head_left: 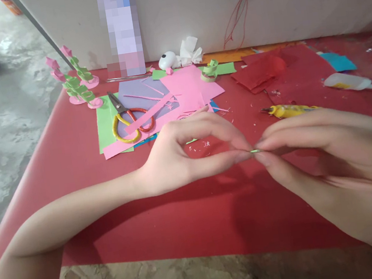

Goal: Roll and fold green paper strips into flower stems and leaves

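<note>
A small green piece [255, 151] is pinched by the left hand [164, 161] and the right hand [364, 164], fingertips drawn together, probably for fine control; it is held above the red surface [184, 223], nearer than the scissors [120, 109].

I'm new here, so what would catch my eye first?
The bare left hand and right hand meet above the red tabletop, pinching a tiny green piece. Behind them, scissors with yellow and red handles lie on coloured paper sheets; pink-and-green paper flowers stand at the far left corner.
</note>
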{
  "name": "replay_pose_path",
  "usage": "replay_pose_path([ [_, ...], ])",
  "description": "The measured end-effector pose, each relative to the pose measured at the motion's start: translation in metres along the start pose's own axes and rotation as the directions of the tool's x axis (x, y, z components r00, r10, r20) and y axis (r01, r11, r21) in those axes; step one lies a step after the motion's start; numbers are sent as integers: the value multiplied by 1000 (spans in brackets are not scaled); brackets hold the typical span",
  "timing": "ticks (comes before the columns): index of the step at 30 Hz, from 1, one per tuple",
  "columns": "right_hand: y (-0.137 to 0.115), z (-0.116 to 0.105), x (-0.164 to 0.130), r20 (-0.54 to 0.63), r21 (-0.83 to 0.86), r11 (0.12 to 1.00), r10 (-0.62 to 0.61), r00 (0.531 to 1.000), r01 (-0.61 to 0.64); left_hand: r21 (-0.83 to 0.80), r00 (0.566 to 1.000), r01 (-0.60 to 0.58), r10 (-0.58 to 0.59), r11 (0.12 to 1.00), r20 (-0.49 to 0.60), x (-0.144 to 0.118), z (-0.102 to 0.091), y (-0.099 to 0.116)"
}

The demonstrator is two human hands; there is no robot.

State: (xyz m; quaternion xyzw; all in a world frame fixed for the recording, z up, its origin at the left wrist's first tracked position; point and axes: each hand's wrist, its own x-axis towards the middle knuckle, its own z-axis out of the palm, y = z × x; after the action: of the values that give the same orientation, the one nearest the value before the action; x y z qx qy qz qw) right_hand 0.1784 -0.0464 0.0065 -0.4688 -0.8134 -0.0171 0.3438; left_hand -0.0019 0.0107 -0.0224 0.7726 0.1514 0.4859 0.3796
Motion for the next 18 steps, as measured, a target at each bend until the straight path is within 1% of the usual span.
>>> replay_pose_path([
  [5, -3, -1, 2, 18, -7, 999, 38, 999, -38, 93, 996, -71, 76, 993, -48, -1, 0, -1],
  [10, -2, -1, 1, 22, 5, 1000, 24, 999, -24, 217, 994, -75, 89, 973, -56, -5, -1, 2],
  [15, 1, 2, 2, 11, -14, 1000, 18, 1000, -18, 218, 995, -57, 74, 974, -69, -5, -1, 3],
  [17, 1, 3, 3, -49, 2, 998, -60, 997, 60, 222, 995, -54, 71, 973, -68, -5, -1, 2],
  [18, 1, 4, 3, -26, 4, 1000, -28, 999, 28, 228, 994, -75, 92, 971, -67, -4, -1, 1],
])
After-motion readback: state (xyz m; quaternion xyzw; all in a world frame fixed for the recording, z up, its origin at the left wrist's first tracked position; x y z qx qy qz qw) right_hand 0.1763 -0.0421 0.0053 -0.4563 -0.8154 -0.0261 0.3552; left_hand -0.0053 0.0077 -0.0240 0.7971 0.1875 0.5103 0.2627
